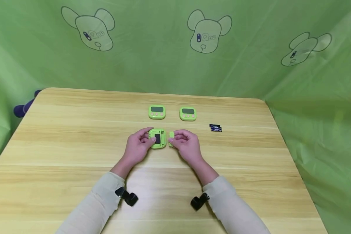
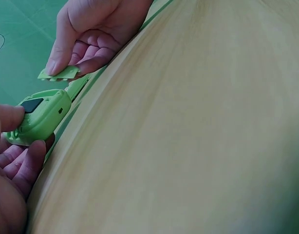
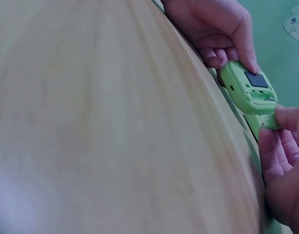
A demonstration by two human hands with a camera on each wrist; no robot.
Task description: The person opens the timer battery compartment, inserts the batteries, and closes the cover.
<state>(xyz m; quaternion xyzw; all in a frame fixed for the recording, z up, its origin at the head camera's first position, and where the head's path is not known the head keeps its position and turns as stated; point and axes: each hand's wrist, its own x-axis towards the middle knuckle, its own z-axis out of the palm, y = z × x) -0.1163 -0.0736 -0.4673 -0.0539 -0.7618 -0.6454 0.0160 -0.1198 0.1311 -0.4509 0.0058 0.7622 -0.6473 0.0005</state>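
Observation:
A green digital timer (image 1: pixel 161 144) is held back side up in my left hand (image 1: pixel 137 145), with the thumb across its dark back patch. Its battery compartment (image 3: pixel 260 95) faces right, uncovered. My right hand (image 1: pixel 188 144) pinches a small green battery cover (image 1: pixel 171 134) between thumb and fingers, a short gap to the right of the timer. In the left wrist view the cover (image 2: pixel 59 73) shows small tabs along its edge. Whether a battery sits inside the compartment I cannot tell.
Two more green timers, one on the left (image 1: pixel 157 112) and one on the right (image 1: pixel 188 113), lie screen up farther back on the wooden table (image 1: pixel 76 139). Several dark blue batteries (image 1: pixel 215 128) lie together at the right. A green printed curtain (image 1: pixel 152 52) hangs behind the table.

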